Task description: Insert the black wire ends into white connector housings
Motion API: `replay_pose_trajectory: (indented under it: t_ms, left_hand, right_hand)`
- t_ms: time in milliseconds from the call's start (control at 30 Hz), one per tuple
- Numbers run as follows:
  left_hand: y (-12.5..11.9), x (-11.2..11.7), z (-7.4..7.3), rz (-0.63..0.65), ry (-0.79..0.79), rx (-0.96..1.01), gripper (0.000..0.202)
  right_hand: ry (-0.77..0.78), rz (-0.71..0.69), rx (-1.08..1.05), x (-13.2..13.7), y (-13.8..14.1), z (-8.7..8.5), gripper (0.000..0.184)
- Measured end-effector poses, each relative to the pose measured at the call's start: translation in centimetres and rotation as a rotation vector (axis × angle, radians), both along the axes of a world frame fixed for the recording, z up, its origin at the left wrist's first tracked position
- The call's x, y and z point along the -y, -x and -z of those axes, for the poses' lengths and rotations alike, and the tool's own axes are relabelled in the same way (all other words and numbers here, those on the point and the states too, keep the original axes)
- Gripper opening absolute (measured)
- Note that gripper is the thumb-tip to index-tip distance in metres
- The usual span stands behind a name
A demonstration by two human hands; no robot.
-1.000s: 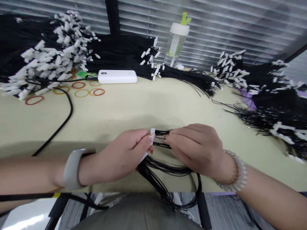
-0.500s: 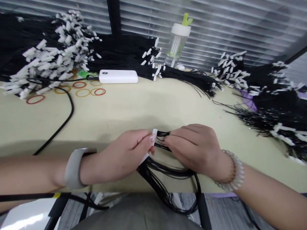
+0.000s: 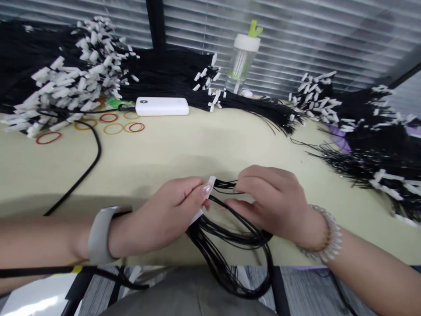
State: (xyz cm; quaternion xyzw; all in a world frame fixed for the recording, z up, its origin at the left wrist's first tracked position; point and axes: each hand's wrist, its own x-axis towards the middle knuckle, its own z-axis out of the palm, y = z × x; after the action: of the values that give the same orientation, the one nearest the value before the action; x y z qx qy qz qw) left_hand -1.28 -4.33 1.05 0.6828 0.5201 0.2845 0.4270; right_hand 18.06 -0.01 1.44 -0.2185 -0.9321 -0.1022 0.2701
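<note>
My left hand [image 3: 174, 210] is closed on a white connector [image 3: 210, 186] at the end of a black wire bundle [image 3: 230, 274], with the thumb pressed on its face. A second white piece [image 3: 196, 217] shows below the fingers. From there the black wires hang in a loop over the table's front edge. My right hand [image 3: 272, 199] is just right of the connector, thumb parted from the curled fingers. The upper wires [image 3: 225, 184] run to its fingertips, while others pass below and behind the thumb. Nothing appears pinched between thumb and fingers.
Piles of black wires with white connectors [image 3: 69, 87] line the back and right [image 3: 365, 158] of the table [image 3: 158, 149]. A white power bank [image 3: 162, 106] with a black cable [image 3: 95, 160] lies near several rubber bands [image 3: 113, 128]. Behind stands a bottle [image 3: 243, 61].
My right hand has loosened: its thumb and fingers, earlier closed around the wires, are now apart. It has shifted slightly right. My left hand keeps its grip on the connector almost unmoved.
</note>
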Motion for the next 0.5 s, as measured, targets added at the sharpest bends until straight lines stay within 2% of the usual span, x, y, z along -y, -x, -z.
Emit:
replay_pose_trajectory:
  t_ms: [67, 167, 267, 367, 433, 500]
  left_hand:
    - [0.1, -0.1, 0.1, -0.045, 0.004, -0.003, 0.033]
    - [0.2, -0.2, 0.3, -0.116, 0.036, 0.020, 0.034]
    - [0.1, -0.4, 0.5, -0.159, 0.074, 0.062, 0.036]
    - [0.0, -0.5, 0.6, -0.191, 0.054, 0.067, 0.036]
    - [0.0, -0.5, 0.5, -0.208, 0.031, 0.053, 0.036]
    - [-0.1, -0.4, 0.5, -0.210, 0.038, 0.037, 0.036]
  right_hand:
    - [0.050, 0.018, -0.101, 0.4, 0.0, -0.7, 0.024]
    - [0.035, 0.050, -0.212, 1.5, -0.2, -2.0, 0.031]
    - [0.115, 0.086, -0.201, 2.6, -0.6, -3.1, 0.038]
    - [0.493, 0.093, -0.061, 3.0, -1.1, -3.3, 0.041]
    - [0.789, 0.069, 0.082, 3.0, -1.2, -3.2, 0.040]
    - [1.015, 0.023, 0.206, 3.0, -1.0, -2.9, 0.037]
